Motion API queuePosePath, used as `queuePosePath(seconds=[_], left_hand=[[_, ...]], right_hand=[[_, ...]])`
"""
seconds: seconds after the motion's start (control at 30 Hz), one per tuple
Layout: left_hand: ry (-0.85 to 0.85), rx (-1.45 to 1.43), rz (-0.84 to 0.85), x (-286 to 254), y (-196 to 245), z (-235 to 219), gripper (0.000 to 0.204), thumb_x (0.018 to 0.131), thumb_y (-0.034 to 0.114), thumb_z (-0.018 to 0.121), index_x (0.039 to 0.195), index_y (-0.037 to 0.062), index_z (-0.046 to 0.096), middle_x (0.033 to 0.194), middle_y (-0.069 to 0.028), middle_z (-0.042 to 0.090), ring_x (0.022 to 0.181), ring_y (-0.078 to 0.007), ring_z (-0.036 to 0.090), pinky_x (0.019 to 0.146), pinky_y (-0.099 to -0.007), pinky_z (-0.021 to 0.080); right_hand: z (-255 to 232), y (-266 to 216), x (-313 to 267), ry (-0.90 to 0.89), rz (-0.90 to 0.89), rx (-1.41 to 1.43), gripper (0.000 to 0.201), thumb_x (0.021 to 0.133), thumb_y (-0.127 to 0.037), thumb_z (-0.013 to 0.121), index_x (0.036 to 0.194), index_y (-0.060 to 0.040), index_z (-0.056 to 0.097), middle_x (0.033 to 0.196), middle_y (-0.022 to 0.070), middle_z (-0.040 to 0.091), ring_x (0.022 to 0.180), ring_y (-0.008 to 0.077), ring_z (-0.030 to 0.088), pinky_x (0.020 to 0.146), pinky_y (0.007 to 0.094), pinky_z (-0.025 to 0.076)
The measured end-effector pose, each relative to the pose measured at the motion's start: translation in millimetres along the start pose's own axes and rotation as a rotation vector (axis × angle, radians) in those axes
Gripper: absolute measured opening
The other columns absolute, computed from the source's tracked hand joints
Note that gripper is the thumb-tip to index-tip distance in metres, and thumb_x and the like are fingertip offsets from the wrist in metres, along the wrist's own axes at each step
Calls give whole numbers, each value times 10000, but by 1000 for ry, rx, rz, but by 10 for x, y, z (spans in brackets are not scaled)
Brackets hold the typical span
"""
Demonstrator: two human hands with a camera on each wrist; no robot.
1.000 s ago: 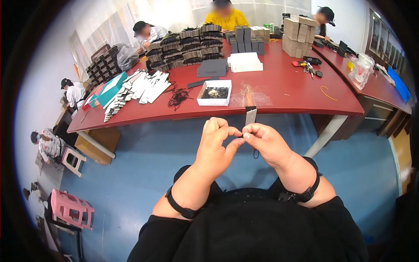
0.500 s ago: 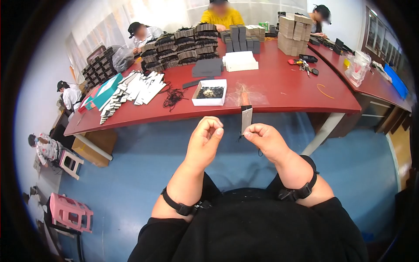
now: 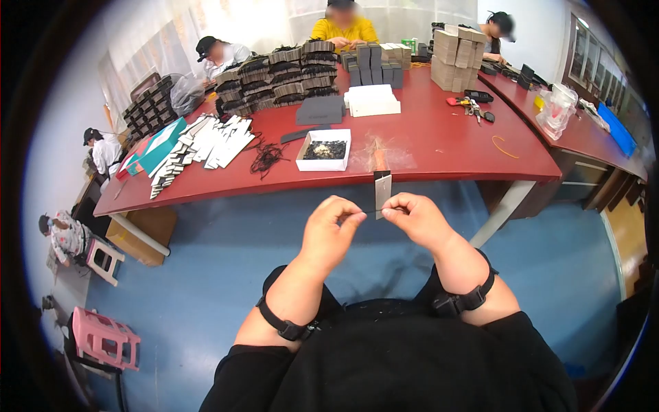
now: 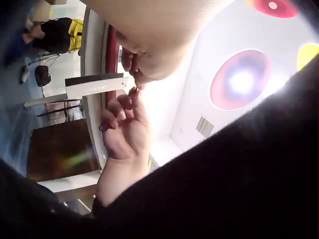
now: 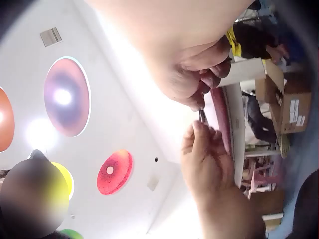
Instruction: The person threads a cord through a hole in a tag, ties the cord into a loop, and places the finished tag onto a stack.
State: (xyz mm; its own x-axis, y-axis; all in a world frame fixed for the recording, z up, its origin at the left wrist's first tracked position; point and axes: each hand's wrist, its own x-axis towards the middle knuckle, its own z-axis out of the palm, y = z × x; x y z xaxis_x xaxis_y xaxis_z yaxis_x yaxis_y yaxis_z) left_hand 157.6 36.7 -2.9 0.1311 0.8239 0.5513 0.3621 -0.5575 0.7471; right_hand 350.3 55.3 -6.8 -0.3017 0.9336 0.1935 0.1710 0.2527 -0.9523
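A thin black cord [image 3: 371, 211] runs taut between the fingertips of both hands in the head view. My left hand [image 3: 331, 232] pinches one end between thumb and index finger. My right hand [image 3: 416, 221] pinches the other end, thumb against index finger. Just beyond the fingers, pale hang tags [image 3: 383, 192] hang at the table's front edge; in the left wrist view they are a pale and dark stack [image 4: 94, 88] with printed lettering. A small dark loop [image 4: 103, 128] shows at the right hand's fingers there. In the right wrist view a dark bit of cord [image 5: 202, 115] bridges the fingertips.
On the red table [image 3: 439, 151], an orange-brown stick [image 3: 379, 159] lies under clear film at the front edge. A white box [image 3: 322, 163] of black bits, tangled black cords [image 3: 268, 158], white tags [image 3: 220, 141] and keys [image 3: 468, 106] lie around. Stacked tag bundles [image 3: 274, 79] stand behind; people sit beyond.
The left hand came away from the right, empty-looking half a second ago, then moved back and now pinches the cord. The right hand keeps its pinch. The head view has shifted slightly.
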Motion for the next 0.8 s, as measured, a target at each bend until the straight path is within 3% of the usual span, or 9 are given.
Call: queuePosePath(seconds=[0.1, 0.23, 0.27, 0.63, 0.73, 0.8], left_hand=[[88, -9, -37, 73, -90, -17, 72, 779, 21, 660, 793, 4, 591, 761, -14, 536, 676, -77, 509, 624, -215, 425], [97, -19, -108, 133, -156, 51, 68, 796, 33, 649, 799, 5, 587, 755, 7, 515, 651, -52, 468, 603, -201, 403], [116, -17, -122, 145, -180, 69, 67, 801, 38, 647, 801, 7, 586, 751, 15, 510, 641, -43, 455, 595, -195, 396], [159, -28, -131, 172, -449, 52, 72, 811, 46, 637, 785, 15, 577, 726, 27, 516, 629, -37, 456, 579, -194, 394], [199, 106, -111, 160, -595, -105, 82, 800, 57, 640, 778, 6, 579, 733, -20, 543, 641, -82, 498, 598, -225, 420], [228, 190, -150, 96, -745, -273, 100, 790, 73, 647, 768, -3, 585, 744, -61, 569, 645, -119, 537, 614, -253, 444]], right_hand=[[-166, 102, 131, 98, -18, -79, 114, 839, -124, 615, 866, -14, 624, 705, -36, 551, 655, 37, 466, 604, 204, 405], [-73, 195, 248, 170, -133, 156, 76, 848, -94, 602, 871, -23, 612, 744, -54, 548, 671, 21, 446, 607, 190, 379], [-95, 180, 222, 168, -83, 47, 71, 850, -86, 598, 886, -26, 606, 771, -45, 562, 687, 23, 462, 628, 190, 391], [-36, 313, 294, 167, -120, 125, 116, 846, -123, 595, 879, -15, 616, 723, -35, 560, 654, 35, 472, 597, 206, 408], [-16, 392, 297, 145, -76, 136, 146, 844, -143, 618, 906, -12, 615, 776, -28, 582, 711, 44, 495, 659, 202, 411], [-5, 416, 264, 270, 133, -65, 241, 823, -200, 653, 954, -3, 609, 822, -5, 600, 765, 65, 526, 713, 226, 427]])
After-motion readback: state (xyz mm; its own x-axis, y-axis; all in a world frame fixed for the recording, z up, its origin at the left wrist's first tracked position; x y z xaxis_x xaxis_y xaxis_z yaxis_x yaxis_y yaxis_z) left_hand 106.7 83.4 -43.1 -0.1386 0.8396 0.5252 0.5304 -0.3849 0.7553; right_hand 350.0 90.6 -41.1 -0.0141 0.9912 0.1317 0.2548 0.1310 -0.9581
